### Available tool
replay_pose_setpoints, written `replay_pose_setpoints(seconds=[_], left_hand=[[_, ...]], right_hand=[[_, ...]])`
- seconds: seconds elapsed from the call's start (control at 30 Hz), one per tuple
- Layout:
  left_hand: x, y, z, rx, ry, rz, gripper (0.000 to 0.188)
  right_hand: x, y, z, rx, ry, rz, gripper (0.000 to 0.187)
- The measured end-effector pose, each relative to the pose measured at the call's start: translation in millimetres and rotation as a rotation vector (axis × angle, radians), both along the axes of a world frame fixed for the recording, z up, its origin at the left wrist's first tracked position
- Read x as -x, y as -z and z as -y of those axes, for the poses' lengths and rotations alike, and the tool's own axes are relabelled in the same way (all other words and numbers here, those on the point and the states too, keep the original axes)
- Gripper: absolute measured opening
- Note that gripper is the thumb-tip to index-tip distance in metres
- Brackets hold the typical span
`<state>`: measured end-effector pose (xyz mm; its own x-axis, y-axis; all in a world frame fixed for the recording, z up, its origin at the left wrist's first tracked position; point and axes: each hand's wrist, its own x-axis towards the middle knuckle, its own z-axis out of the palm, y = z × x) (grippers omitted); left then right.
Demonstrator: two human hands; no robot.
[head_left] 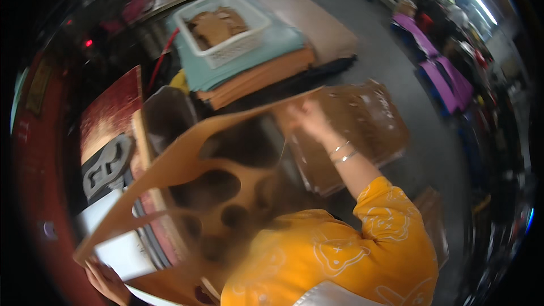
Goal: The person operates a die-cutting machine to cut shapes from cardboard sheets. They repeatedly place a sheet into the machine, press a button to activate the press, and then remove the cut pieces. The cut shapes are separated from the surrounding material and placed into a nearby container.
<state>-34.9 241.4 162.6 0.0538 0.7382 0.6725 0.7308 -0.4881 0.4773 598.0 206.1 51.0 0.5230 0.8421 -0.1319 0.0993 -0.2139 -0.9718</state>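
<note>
A tan, leather-like sheet (170, 164) with several large cut-out holes hangs in the air, stretched between my two hands and smeared by motion. At its near left corner, my left hand (106, 282) is closed on the edge, partly hidden by the sheet. My right hand (310, 120), blurred, is closed at the far right end of the sheet. Two thin bracelets (343, 153) circle that wrist. Behind the sheet, on the left, lies a grey shaped block (109, 164) with a curved outline. A white board (126, 254) shows through and below the sheet.
A white plastic basket (238, 50) of brown cut pieces stands on stacked teal sheets (277, 45) at the back. Brown sheets under clear film (362, 124) lie right of my right hand. A red machine frame (42, 192) borders the left. Purple pieces (447, 82) lie far right.
</note>
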Motion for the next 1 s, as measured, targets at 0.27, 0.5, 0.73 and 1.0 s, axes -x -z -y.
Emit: replay_pose_setpoints(seconds=[0.27,0.5,0.73,1.0], left_hand=[[-250,-154,-199,0.388,1.151,0.530,0.039],[-430,-149,-244,0.495,1.512,0.477,0.034],[-534,179,-223,0.412,1.092,-0.124,0.044],[-267,433,158,0.652,0.990,-1.846,0.028]], right_hand=[[-140,-249,241,-0.552,0.816,0.635,0.026],[-121,-323,406,-0.760,0.944,0.859,0.026],[-17,-115,413,0.046,0.458,0.944,0.028],[24,70,578,0.961,-0.013,0.082,0.055]])
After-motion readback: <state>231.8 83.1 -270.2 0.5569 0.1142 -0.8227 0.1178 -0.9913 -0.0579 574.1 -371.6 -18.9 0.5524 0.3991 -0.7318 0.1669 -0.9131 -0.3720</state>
